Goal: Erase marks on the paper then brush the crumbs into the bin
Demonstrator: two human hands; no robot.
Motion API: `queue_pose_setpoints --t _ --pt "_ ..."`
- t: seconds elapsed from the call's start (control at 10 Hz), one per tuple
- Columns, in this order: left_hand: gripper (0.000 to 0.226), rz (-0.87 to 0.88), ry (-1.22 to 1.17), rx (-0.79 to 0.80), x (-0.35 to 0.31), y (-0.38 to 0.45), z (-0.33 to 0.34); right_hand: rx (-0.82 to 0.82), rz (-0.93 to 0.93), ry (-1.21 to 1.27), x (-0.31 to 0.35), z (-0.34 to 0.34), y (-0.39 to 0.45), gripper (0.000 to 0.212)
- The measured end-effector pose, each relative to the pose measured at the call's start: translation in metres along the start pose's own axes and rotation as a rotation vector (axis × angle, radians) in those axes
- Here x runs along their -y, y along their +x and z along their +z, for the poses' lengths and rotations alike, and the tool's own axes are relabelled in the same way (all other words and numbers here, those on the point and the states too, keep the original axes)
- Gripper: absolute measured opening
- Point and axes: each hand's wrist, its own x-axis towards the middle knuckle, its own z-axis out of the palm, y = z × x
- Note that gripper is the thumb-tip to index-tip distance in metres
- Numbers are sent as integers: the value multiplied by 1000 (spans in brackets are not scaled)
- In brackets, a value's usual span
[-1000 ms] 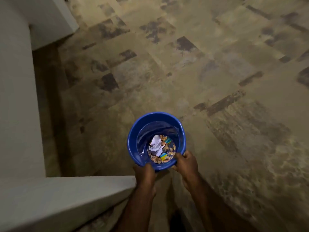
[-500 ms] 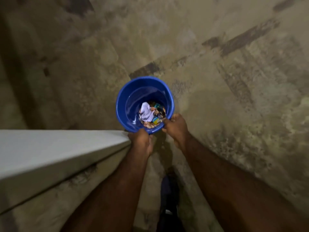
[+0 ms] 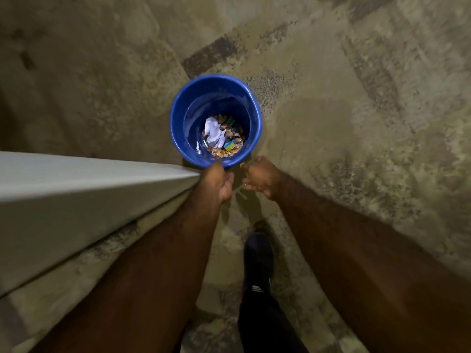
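A blue plastic bin point(image 3: 178, 123) stands upright on the floor below me, seen from straight above. Inside lie a crumpled white paper point(image 3: 213, 132), small coloured wrappers and brownish scraps. My left hand point(image 3: 218, 180) grips the bin's near rim, thumb up against it. My right hand point(image 3: 260, 177) hovers just beside the rim at the near right, its fingers loosely curled around nothing I can see. No eraser, brush or sheet of paper is in view.
A white tabletop edge point(image 3: 89, 189) juts in from the left, ending close to my left wrist. My foot in a dark shoe point(image 3: 258, 261) stands on the mottled tan floor point(image 3: 356, 123) behind the bin.
The bin has come down to the floor and sits further from me. My right hand has let go of the rim and drawn slightly back; my left hand keeps hold.
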Motion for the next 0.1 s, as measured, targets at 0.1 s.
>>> queue_pose_setpoints --t 0.1 --pt "44 -109 102 20 8 -31 -7 -88 30 22 0 2 -15 18"
